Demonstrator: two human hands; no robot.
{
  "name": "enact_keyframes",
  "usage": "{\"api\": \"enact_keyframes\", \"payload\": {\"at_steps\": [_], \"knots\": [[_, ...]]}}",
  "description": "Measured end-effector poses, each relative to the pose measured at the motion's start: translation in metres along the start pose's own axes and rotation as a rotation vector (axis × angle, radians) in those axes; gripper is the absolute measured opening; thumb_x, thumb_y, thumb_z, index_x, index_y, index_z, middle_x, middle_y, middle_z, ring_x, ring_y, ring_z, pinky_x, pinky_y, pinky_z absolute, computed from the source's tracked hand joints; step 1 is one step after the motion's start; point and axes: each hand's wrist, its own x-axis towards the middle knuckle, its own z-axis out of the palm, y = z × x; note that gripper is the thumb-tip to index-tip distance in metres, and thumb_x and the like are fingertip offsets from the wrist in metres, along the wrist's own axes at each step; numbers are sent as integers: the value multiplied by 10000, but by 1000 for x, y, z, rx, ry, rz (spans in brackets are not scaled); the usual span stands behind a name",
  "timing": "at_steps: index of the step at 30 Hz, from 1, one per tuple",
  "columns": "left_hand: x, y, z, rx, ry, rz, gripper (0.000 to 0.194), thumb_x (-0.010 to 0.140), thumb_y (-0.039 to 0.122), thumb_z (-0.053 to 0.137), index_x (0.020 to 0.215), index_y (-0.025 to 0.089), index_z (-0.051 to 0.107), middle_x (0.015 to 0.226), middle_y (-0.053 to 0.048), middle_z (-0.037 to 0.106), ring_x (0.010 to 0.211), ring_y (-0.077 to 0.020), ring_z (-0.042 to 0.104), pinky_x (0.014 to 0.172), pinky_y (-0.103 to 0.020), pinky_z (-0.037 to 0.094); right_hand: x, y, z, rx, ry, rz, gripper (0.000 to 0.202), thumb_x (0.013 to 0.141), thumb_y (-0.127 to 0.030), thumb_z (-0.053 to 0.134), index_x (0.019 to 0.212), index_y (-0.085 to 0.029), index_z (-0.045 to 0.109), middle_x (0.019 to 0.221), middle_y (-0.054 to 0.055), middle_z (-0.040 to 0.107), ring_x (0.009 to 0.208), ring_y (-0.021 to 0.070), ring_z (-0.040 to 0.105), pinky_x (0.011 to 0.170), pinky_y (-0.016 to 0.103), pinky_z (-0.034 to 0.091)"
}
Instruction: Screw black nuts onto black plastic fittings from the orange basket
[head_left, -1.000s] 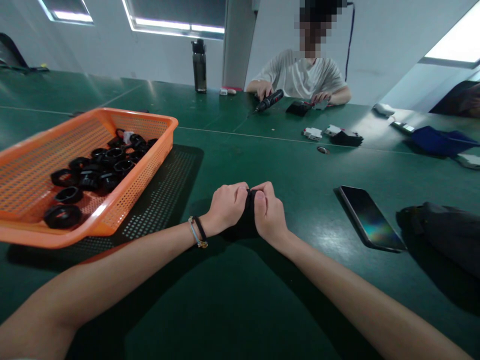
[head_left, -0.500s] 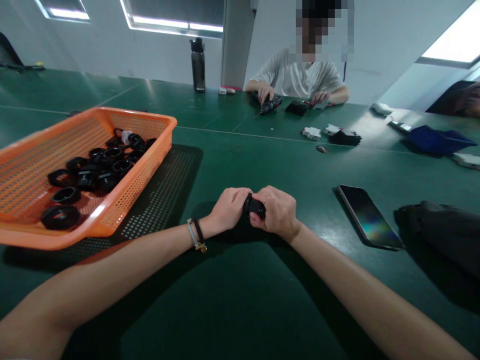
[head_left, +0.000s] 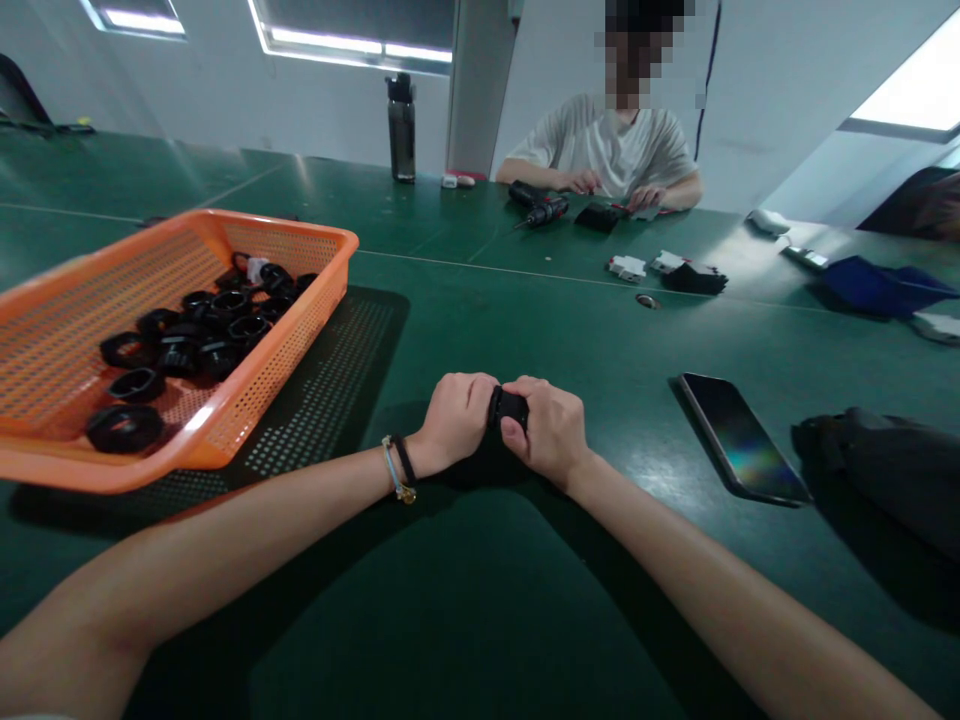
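Note:
Both hands meet over the table around one small black plastic fitting point(head_left: 513, 408), which looks like a cable gland. My left hand point(head_left: 459, 412) is closed around its left end, and the fingers hide most of that side. From the right, my right hand point(head_left: 553, 425) grips the other end, its thumb bent below and its index finger over the top. A dark ring edge shows between the hands. To the left, an orange perforated basket point(head_left: 281, 375) holds several similar black fittings and rings point(head_left: 180, 352).
A phone point(head_left: 741, 438) and a dark cloth bag point(head_left: 885, 470) lie to the right. Across the green table point(head_left: 480, 320) sits a person point(head_left: 607, 150), with a power drill point(head_left: 541, 208) nearby. White parts point(head_left: 627, 267), a blue pouch point(head_left: 885, 285) and a bottle point(head_left: 402, 130) stand farther off.
My hands stay closed on the black fitting, with the right hand slightly turned. Across the table, the person's hand has left the drill, which now lies on the table.

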Motion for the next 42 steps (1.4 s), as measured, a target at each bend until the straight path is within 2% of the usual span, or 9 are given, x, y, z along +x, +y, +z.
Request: {"api": "enact_keyframes", "payload": {"at_steps": [5,8,12,18,25,31,34,37,42], "knots": [[2,-4,2,88,-6,-18,345,819,152,295,644,152,592,654,-53,654,614,-155,570,589,-260,424,5,-3,2,48,16,85,443,901,-516,194,843,-203,503,671,53,635,555,160,583,519,271,440],[4,-6,0,157,-23,5,323,821,175,323,655,143,598,670,-64,660,616,-162,571,588,-269,419,6,-8,4,77,6,201,412,896,-508,208,840,-202,479,624,36,610,495,149,553,464,252,391],[6,-5,-2,157,-12,1,373,838,171,270,652,136,591,645,-68,647,584,-153,561,552,-258,395,7,-16,7,125,42,330,356,901,-476,221,829,-208,444,555,-1,547,436,137,507,417,230,318],[8,-1,-4,199,-23,3,397,854,202,260,639,137,587,616,-66,631,555,-148,533,527,-256,353,9,-22,7,173,64,447,317,902,-454,219,805,-222,412,565,-5,520,441,140,487,423,233,292],[9,4,-6,129,9,-35,418,845,209,235,572,149,545,535,-41,550,509,-134,478,514,-254,315,10,-26,5,251,45,560,276,897,-426,226,772,-234,379,551,-22,495,433,134,475,434,238,280],[10,4,-7,210,20,15,443,845,217,211,568,149,552,521,-43,537,493,-138,448,517,-269,285,10,-27,7,324,52,654,280,898,-432,224,747,-241,364,519,-35,468,432,140,456,445,251,279],[11,3,-7,231,13,33,449,843,227,204,584,148,563,539,-49,549,506,-144,452,527,-274,285,10,-27,8,336,55,672,279,898,-427,227,743,-242,368,527,-35,466,449,141,454,459,254,288],[11,4,-7,178,10,-9,432,836,231,211,573,157,546,546,-42,543,523,-143,453,537,-270,296,10,-25,8,307,51,647,276,894,-423,229,749,-239,375,544,-22,486,475,150,469,464,256,291],[12,7,-4,-18,9,-129,366,826,260,248,572,167,495,553,-13,496,550,-138,455,550,-258,313,9,-12,10,211,49,463,303,910,-410,205,784,-226,409,572,-2,544,468,150,503,446,251,310]]}}
